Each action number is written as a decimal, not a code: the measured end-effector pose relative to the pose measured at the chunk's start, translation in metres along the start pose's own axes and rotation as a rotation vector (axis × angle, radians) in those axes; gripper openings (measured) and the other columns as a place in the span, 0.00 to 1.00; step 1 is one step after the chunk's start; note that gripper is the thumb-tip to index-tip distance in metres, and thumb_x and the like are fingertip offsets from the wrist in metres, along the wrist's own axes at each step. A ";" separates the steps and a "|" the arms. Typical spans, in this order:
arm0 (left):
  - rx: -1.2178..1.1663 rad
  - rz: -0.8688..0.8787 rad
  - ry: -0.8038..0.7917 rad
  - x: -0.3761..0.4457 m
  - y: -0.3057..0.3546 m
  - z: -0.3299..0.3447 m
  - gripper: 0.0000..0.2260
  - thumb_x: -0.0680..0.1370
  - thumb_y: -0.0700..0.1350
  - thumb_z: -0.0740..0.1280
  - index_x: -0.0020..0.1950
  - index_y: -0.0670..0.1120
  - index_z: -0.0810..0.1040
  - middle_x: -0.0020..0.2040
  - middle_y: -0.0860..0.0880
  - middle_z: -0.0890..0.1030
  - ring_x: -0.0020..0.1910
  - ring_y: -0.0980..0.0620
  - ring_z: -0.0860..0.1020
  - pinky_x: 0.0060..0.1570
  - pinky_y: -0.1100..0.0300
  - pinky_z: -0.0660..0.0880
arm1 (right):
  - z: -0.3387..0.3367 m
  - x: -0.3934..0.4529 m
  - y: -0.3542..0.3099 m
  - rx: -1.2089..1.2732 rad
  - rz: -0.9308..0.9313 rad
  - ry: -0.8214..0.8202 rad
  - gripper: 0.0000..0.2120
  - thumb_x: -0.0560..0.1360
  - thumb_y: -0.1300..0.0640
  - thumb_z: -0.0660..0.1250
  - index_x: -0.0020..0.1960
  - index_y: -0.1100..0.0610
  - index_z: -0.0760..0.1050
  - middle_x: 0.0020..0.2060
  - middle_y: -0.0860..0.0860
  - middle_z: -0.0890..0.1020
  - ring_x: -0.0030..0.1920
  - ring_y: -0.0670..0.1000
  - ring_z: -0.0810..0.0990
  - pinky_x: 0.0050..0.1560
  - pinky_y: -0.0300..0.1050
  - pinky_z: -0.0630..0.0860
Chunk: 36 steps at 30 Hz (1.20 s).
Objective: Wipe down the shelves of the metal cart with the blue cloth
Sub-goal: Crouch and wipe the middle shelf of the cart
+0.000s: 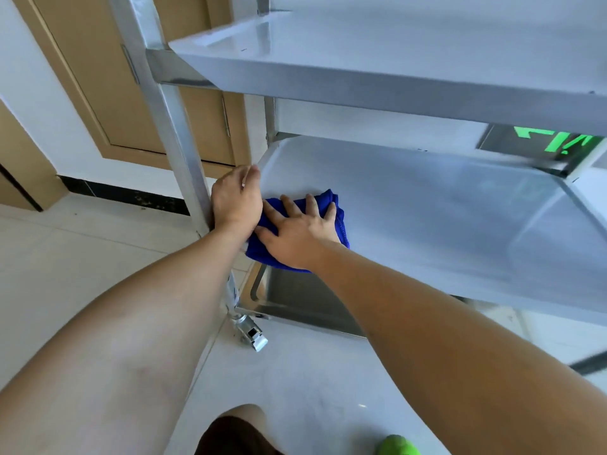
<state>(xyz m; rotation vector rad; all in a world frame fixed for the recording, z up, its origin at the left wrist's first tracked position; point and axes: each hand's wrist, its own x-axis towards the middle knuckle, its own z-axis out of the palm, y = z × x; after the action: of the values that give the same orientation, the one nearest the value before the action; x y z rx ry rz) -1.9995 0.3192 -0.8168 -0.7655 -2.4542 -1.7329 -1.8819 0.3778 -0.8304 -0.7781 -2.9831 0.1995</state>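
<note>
Blue cloth [338, 218] lies flat under right hand [295, 238] on middle shelf [427, 208].

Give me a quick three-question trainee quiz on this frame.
1. True or false: the blue cloth lies on the top shelf.
2. Which hand presses the cloth flat? A left, B right.
3. Fill in: the left hand rests at the cart's upright ____.

Key: 1 false, it is on the middle shelf. 2 B, the right hand. 3 post.
</note>
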 end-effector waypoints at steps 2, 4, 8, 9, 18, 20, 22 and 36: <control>0.104 0.033 -0.056 -0.001 0.005 0.002 0.20 0.76 0.59 0.57 0.51 0.49 0.82 0.47 0.48 0.83 0.48 0.47 0.79 0.47 0.57 0.72 | -0.002 -0.008 -0.002 -0.014 -0.009 0.019 0.30 0.79 0.31 0.40 0.79 0.35 0.51 0.81 0.50 0.56 0.79 0.67 0.47 0.70 0.78 0.39; 0.221 0.053 -0.136 -0.003 0.010 0.009 0.19 0.76 0.60 0.57 0.55 0.52 0.81 0.51 0.50 0.84 0.51 0.47 0.79 0.49 0.57 0.72 | -0.004 -0.017 0.003 -0.020 0.005 0.033 0.29 0.79 0.32 0.40 0.78 0.36 0.54 0.80 0.50 0.58 0.79 0.66 0.48 0.70 0.78 0.41; 0.436 0.171 -0.249 -0.015 0.022 0.022 0.21 0.78 0.60 0.58 0.63 0.52 0.78 0.61 0.47 0.81 0.60 0.43 0.77 0.60 0.48 0.74 | -0.009 -0.036 0.023 -0.020 0.027 0.046 0.30 0.79 0.31 0.40 0.78 0.38 0.55 0.79 0.48 0.60 0.79 0.65 0.51 0.71 0.77 0.44; 0.474 0.223 -0.274 -0.021 0.026 0.028 0.21 0.78 0.60 0.58 0.65 0.51 0.78 0.62 0.46 0.81 0.62 0.42 0.75 0.62 0.47 0.73 | -0.011 -0.042 0.031 -0.017 0.043 0.052 0.31 0.79 0.32 0.40 0.79 0.38 0.55 0.79 0.47 0.61 0.79 0.64 0.51 0.72 0.77 0.45; 0.463 0.451 -0.536 -0.094 0.084 0.116 0.22 0.80 0.59 0.59 0.67 0.48 0.76 0.68 0.49 0.78 0.68 0.44 0.71 0.67 0.49 0.68 | -0.029 -0.120 0.160 0.002 0.362 0.086 0.28 0.79 0.34 0.41 0.78 0.34 0.52 0.79 0.43 0.61 0.78 0.62 0.53 0.72 0.73 0.47; 0.478 0.508 -0.573 -0.106 0.092 0.132 0.22 0.80 0.58 0.59 0.67 0.47 0.76 0.68 0.48 0.78 0.68 0.43 0.71 0.67 0.48 0.69 | -0.033 -0.142 0.193 -0.010 0.452 0.090 0.28 0.78 0.33 0.41 0.78 0.33 0.49 0.79 0.42 0.60 0.78 0.61 0.53 0.73 0.72 0.48; 0.476 0.577 -0.601 -0.117 0.100 0.146 0.21 0.80 0.57 0.61 0.66 0.46 0.77 0.66 0.47 0.78 0.67 0.42 0.72 0.65 0.48 0.70 | -0.037 -0.165 0.224 -0.022 0.535 0.096 0.28 0.78 0.33 0.42 0.78 0.32 0.49 0.78 0.41 0.61 0.77 0.60 0.53 0.73 0.70 0.49; 0.443 0.761 -0.715 -0.168 0.152 0.231 0.18 0.80 0.55 0.62 0.66 0.47 0.77 0.65 0.49 0.79 0.66 0.43 0.73 0.62 0.51 0.70 | -0.053 -0.220 0.350 -0.056 0.844 0.073 0.32 0.73 0.29 0.40 0.76 0.32 0.50 0.77 0.42 0.62 0.77 0.60 0.55 0.69 0.74 0.49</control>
<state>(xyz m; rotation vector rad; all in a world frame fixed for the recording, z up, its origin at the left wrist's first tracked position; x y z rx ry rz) -1.7333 0.5023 -0.8221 -2.1279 -2.2038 -0.6716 -1.5165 0.5791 -0.8302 -1.9418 -2.4041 0.1068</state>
